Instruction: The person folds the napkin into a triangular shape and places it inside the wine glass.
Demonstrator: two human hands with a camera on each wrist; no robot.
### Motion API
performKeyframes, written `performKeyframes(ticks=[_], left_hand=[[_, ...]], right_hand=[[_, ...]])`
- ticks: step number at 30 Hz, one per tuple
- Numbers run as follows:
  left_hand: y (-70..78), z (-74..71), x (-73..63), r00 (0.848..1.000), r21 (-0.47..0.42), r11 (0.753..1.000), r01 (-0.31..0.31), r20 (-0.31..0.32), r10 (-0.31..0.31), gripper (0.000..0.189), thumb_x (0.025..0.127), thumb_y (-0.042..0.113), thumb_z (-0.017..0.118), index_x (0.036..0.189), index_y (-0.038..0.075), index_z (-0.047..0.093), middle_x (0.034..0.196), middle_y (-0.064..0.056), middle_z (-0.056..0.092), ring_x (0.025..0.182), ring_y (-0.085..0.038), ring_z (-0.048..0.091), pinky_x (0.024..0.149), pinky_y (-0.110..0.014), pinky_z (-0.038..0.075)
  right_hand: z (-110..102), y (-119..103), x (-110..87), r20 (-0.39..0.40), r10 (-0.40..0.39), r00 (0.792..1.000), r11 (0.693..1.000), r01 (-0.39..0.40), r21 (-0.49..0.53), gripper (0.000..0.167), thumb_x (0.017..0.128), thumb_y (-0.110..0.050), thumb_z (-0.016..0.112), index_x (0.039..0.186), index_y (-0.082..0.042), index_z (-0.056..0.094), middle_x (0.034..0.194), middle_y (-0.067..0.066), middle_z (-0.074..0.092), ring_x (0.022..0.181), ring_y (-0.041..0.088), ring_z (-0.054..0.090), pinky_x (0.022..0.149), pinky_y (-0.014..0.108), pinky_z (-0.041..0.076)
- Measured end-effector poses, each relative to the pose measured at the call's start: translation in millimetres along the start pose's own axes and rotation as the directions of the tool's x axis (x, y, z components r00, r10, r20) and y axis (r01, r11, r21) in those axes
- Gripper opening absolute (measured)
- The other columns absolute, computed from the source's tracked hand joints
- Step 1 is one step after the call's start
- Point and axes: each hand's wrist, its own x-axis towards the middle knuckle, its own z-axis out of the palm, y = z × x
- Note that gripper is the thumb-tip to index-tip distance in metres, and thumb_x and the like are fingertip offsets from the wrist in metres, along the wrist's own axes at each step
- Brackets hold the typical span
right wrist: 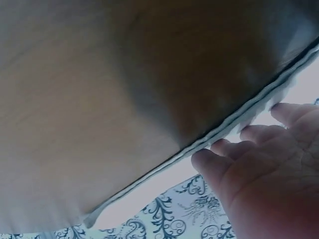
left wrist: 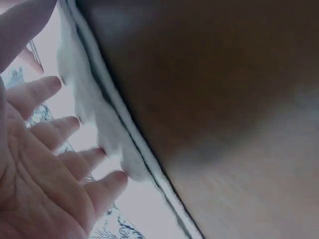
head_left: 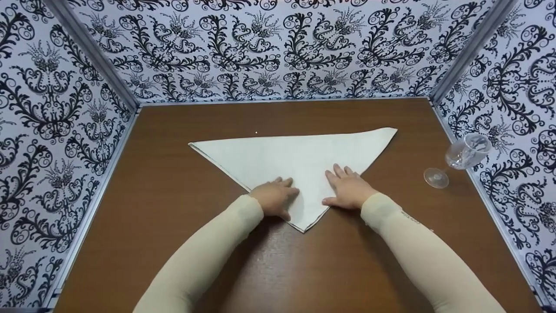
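A white cloth [head_left: 282, 156], folded into a triangle, lies on the brown table with its long edge at the back and one point toward me. My left hand [head_left: 274, 198] rests on its left slanting edge, fingers spread, fingertips on the fabric. On the opposite slanting edge lies my right hand [head_left: 349, 190], its fingers also stretched out over the cloth. In the left wrist view the fingertips touch the cloth [left wrist: 112, 134] beside its layered edge. The right wrist view shows straight fingers [right wrist: 214, 164] along the doubled edge of the cloth [right wrist: 144, 191].
A clear stemmed glass [head_left: 467, 152] stands at the right side of the table [head_left: 173, 243], near the patterned wall [head_left: 517, 87]. Patterned panels enclose the table at the left, back and right. A tiny white speck [head_left: 256, 132] lies behind the cloth.
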Motion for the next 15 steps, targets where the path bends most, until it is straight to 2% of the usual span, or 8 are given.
performKeyframes(ticks=[3,5,7,10,12,15], left_hand=[[4.0,3.2,-5.9,0.995,0.055,0.994,-0.093,-0.024,0.095,0.075,0.084,0.043,0.088,0.15,0.025,0.06,0.169,-0.011,0.04,0.153,-0.043,0.04,0.122,-0.051,0.041],[5.8,5.7,-9.3,0.99,0.08,0.988,-0.133,-0.035,0.136,0.068,0.085,0.041,0.088,0.146,0.026,0.064,0.167,-0.01,0.044,0.151,-0.042,0.044,0.121,-0.048,0.043],[7.0,7.8,-12.1,0.986,0.097,0.983,-0.155,-0.048,0.16,0.061,0.086,0.041,0.087,0.142,0.027,0.068,0.165,-0.009,0.046,0.15,-0.041,0.046,0.12,-0.046,0.045],[6.5,12.0,-14.4,0.984,0.112,0.981,-0.158,-0.069,0.166,0.054,0.088,0.043,0.085,0.139,0.029,0.071,0.163,-0.007,0.049,0.15,-0.038,0.048,0.119,-0.043,0.046],[5.7,13.5,-15.2,0.983,0.104,0.983,-0.152,-0.084,0.161,0.05,0.089,0.043,0.084,0.137,0.03,0.073,0.163,-0.006,0.05,0.15,-0.036,0.048,0.119,-0.042,0.046],[5.1,13.9,-16.6,0.984,0.074,0.987,-0.144,-0.096,0.151,0.046,0.092,0.043,0.081,0.135,0.03,0.074,0.162,-0.006,0.051,0.15,-0.036,0.048,0.119,-0.043,0.046]], right_hand=[[3,-8,-1.2,-0.048,-0.026,0.999,1.0,0.026,-0.007,0.083,0.1,-0.052,0.067,0.16,-0.001,0.04,0.168,0.029,0.031,0.155,0.051,0.03,0.128,0.059,0.027],[6,-14,-2.4,-0.091,-0.081,0.993,0.996,0.079,-0.031,0.067,0.1,-0.042,0.071,0.149,0.0,0.055,0.16,0.026,0.048,0.15,0.044,0.044,0.124,0.055,0.037],[8,-20,-3.7,-0.135,-0.158,0.978,0.987,0.151,-0.059,0.044,0.098,-0.033,0.074,0.13,-0.003,0.069,0.143,0.019,0.064,0.135,0.037,0.061,0.113,0.051,0.049],[12,-30,-7.7,-0.177,-0.277,0.944,0.959,0.261,-0.108,0.016,0.095,-0.025,0.078,0.103,-0.011,0.078,0.119,0.008,0.072,0.109,0.028,0.07,0.096,0.046,0.058],[14,-36,-10.7,-0.183,-0.338,0.923,0.94,0.321,-0.119,0.01,0.093,-0.025,0.079,0.093,-0.015,0.08,0.108,0.003,0.071,0.096,0.024,0.07,0.087,0.043,0.059],[15,-44,-15.1,-0.178,-0.398,0.9,0.916,0.382,-0.12,0.014,0.09,-0.031,0.082,0.088,-0.017,0.082,0.1,0.0,0.069,0.088,0.021,0.067,0.081,0.04,0.058]])
